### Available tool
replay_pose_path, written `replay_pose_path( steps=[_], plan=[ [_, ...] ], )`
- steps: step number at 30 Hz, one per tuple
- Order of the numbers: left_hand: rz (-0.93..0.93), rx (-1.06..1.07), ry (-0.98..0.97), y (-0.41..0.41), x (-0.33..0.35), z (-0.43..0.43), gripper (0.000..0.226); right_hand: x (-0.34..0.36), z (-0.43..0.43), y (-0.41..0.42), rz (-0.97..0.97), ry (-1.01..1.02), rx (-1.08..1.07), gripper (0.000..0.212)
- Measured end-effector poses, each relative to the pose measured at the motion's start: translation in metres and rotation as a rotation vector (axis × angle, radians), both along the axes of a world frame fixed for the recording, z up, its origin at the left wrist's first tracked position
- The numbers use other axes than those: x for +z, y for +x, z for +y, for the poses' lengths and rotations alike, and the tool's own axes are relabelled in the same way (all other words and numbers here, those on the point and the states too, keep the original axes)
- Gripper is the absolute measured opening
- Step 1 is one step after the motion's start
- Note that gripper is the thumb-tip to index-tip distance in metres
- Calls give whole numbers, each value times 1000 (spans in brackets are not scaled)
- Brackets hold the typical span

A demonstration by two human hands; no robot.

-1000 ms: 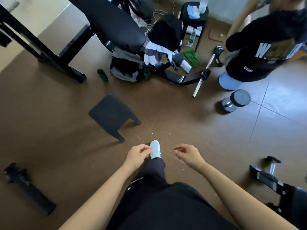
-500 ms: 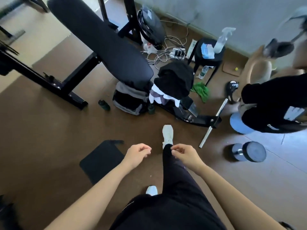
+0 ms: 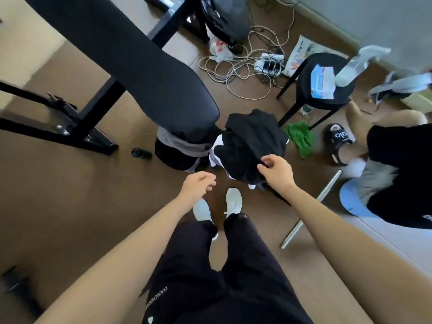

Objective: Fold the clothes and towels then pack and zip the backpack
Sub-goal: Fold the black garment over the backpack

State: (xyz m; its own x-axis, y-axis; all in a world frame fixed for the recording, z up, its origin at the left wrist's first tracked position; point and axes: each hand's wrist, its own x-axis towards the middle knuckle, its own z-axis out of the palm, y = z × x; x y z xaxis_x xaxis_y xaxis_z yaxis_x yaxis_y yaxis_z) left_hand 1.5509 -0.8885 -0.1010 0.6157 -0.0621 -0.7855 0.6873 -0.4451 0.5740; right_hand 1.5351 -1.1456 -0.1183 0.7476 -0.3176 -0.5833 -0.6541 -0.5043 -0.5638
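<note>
A heap of black clothes [image 3: 252, 141] with a white-and-purple piece showing at its left edge lies piled on the end of the weight bench, just ahead of my feet. My right hand [image 3: 277, 170] hovers at the heap's near right edge, fingers curled and touching the black fabric; a firm grip cannot be told. My left hand [image 3: 198, 187] hangs lower left of the heap, loosely curled and holding nothing. A grey-and-black backpack [image 3: 180, 150] sits on the floor under the bench pad, partly hidden. A green towel [image 3: 301, 139] lies crumpled on the floor to the right.
The long black bench pad [image 3: 131, 64] and its frame fill the left. A black stool [image 3: 325, 85] carries a wipes pack and spray bottle. Tangled cables and a power strip [image 3: 268, 64] lie behind. Another person [image 3: 397, 164] sits at right; a metal bar [image 3: 311, 209] lies on the floor.
I have walked up to the bench; the clothes heap now sits right below me. My right hand rose and reached onto the heap, and my left hand lifted forward.
</note>
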Motion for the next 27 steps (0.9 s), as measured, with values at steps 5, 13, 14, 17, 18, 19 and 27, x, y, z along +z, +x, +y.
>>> replay_pose_path(
  steps=[5,13,14,17,18,19,27],
  plan=[
    [11,86,1,95,-61,-35,14,-42,-18,58,108,-78,-35,81],
    [181,-214,101,130,-148,-59,63,-82,-29,73,108,-215,-114,23],
    [196,-238,103,129,-152,-58,46,-81,-31,75,104,-210,-130,14],
    [129,-229,111,126,-151,-53,28,-71,-34,77,61,-217,-166,9],
    [122,-186,94,125,-146,-51,32,-65,-34,77,28,-232,-172,10],
    [120,-149,80,125,-138,-48,33,-58,-34,77,-12,-240,-182,10],
    [68,408,-170,124,-42,-7,23,13,4,89,-247,-45,-257,15]
  ],
)
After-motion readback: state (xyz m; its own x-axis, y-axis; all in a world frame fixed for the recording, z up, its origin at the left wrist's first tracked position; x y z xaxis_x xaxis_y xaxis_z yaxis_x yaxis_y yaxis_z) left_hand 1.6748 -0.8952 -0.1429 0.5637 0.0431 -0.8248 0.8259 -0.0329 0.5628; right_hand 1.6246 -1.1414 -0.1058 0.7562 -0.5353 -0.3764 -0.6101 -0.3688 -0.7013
